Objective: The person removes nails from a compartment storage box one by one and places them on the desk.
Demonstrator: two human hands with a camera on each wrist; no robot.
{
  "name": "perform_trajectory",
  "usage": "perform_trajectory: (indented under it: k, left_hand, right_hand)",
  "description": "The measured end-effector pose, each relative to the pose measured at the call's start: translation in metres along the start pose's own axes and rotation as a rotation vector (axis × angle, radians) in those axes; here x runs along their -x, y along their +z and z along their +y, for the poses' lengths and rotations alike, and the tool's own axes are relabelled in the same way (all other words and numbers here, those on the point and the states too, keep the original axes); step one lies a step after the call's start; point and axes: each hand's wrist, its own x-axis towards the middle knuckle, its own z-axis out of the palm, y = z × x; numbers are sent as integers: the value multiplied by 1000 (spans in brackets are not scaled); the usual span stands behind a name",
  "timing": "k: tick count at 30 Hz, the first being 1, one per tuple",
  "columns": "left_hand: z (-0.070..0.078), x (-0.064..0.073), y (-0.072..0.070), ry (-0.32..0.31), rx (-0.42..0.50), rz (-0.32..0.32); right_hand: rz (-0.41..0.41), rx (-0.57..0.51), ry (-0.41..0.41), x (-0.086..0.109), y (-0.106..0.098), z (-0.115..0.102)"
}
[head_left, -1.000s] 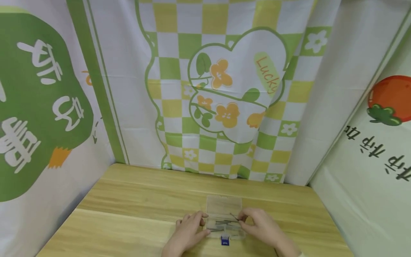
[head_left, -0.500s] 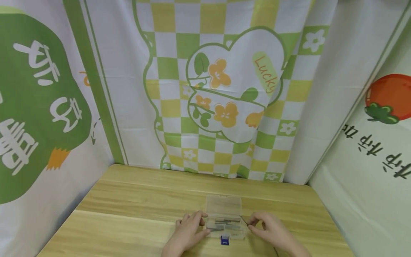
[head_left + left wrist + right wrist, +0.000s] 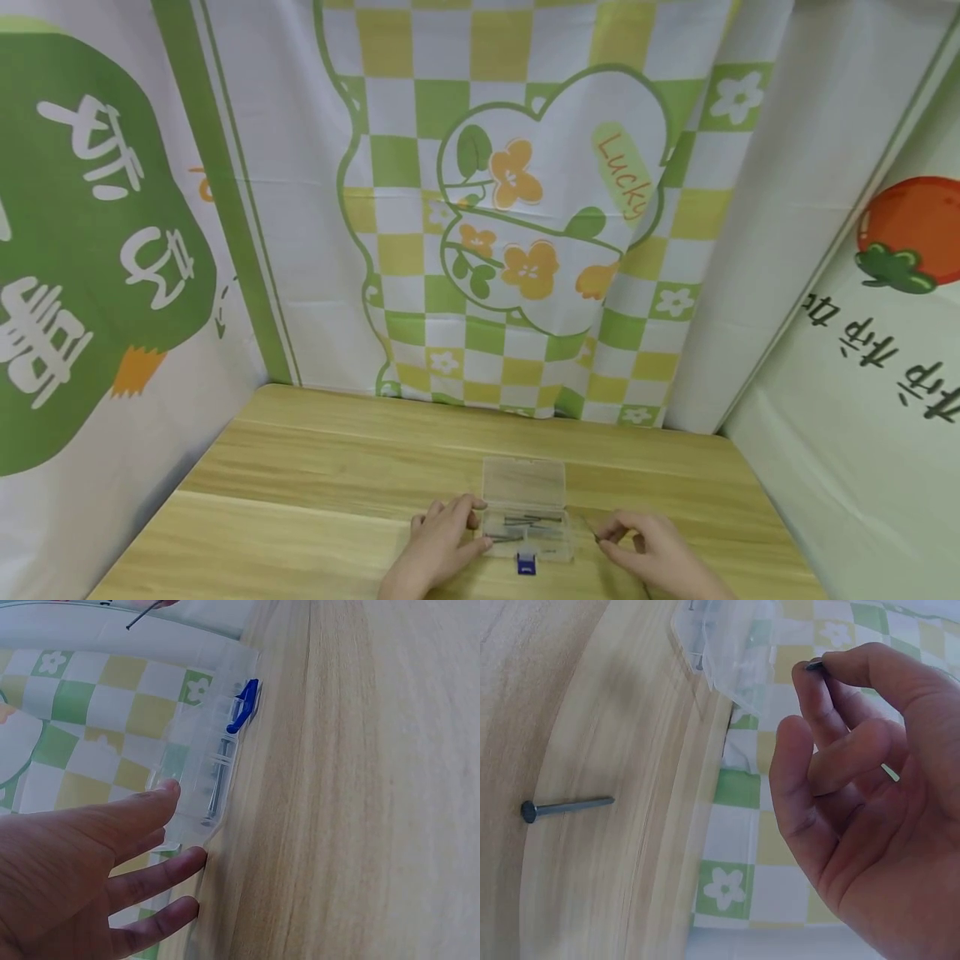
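A clear plastic box (image 3: 568, 543) with its lid (image 3: 522, 483) folded back stands on the table. Several dark nails (image 3: 531, 518) lie inside, and a blue latch (image 3: 527, 564) hangs at its front. My left hand (image 3: 442, 542) rests at the box's left side, fingers fairly straight, thumb at the front corner; in the left wrist view the fingertips (image 3: 196, 856) are right by the box's edge. To the right of the box, my right hand (image 3: 648, 546) pinches a nail (image 3: 814, 666) between thumb and index finger. That nail (image 3: 142, 615) also shows at the top of the left wrist view.
A single loose nail (image 3: 570, 805) lies on the wooden table (image 3: 337, 467), close to my right hand. A checkered cloth (image 3: 525, 367) hangs behind the table's back edge, with printed white sheets (image 3: 840, 467) at the sides.
My right hand has moved right, from over the box to beside it, carrying the nail. My left hand and the box stay in place.
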Motion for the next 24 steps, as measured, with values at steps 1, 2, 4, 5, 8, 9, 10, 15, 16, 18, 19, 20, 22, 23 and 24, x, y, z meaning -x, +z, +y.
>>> perform_trajectory:
  k: [1,2,4,5,8,9,10,15,16,18,19,20,22,23,24]
  left_hand:
    - [0,0,0,1,-1,0]
    - [0,0,0,2,-1,0]
    - [0,1,-1,4,-1,-1]
    - [1,1,-1,5,0,-1]
    - [0,1,-1,6,2,-3]
    - [0,1,-1,5,1,-3]
    - [1,1,-1,4,3,-4]
    - [2,1,-1,9,-7,16]
    - [2,1,-1,10,-10,21]
    - [2,0,-1,15,-21,30]
    - [2,0,-1,14,-24,31]
    - [2,0,-1,13,-27,31]
    - [3,0,-1,10,-27,26]
    - [3,1,-1,11,-24,25]
    - [3,2,0,10,-22,22]
  right_hand:
    - [-2,1,6,2,-1,0]
    - [-4,1,13,4,-1,0]
    - [-7,-2,36,7,-3,0]
    - [-6,-3,45,9,-4,0]
    - [-2,-12,86,14,-6,0]
    - [0,-17,99,15,-6,0]
    - [3,-17,108,17,-6,0]
    - [7,-70,205,27,-8,2]
    - [8,-82,220,29,-9,3]
    - [6,-107,243,33,-10,6]
    - [3,-120,251,35,-11,7]
    - [3,-132,256,36,-11,8]
    - [3,-161,268,41,-11,10]
    - [2,-182,279,43,-11,11]
    - [3,-201,290,45,-11,12]
